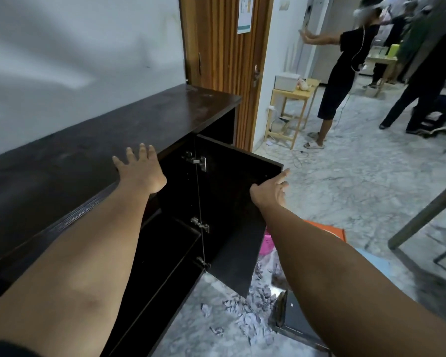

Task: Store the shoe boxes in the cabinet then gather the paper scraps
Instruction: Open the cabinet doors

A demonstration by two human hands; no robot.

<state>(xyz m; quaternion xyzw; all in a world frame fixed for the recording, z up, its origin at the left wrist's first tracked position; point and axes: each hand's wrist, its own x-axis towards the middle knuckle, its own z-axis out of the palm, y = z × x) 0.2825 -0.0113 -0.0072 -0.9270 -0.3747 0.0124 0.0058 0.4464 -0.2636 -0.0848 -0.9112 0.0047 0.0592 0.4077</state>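
Note:
A long dark wooden cabinet [88, 140] runs along the wall on my left. Its door [232, 207] stands swung out, showing a dark inside with a shelf [170, 243]. My left hand [139, 168] lies flat on the cabinet's top edge, fingers spread. My right hand [271, 188] holds the door's top outer corner, thumb inside. On the floor under my right arm lie a black shoe box [294, 320], an orange box [332, 231] and a light blue box [376, 261]. Grey paper scraps [252, 313] are scattered on the marble floor by the door.
A pink basket [265, 244] sits behind the door. A grey metal table leg [422, 215] slants at the right. Further off are a small wooden side table [291, 109], a wooden room door [227, 60], and people standing at the back right.

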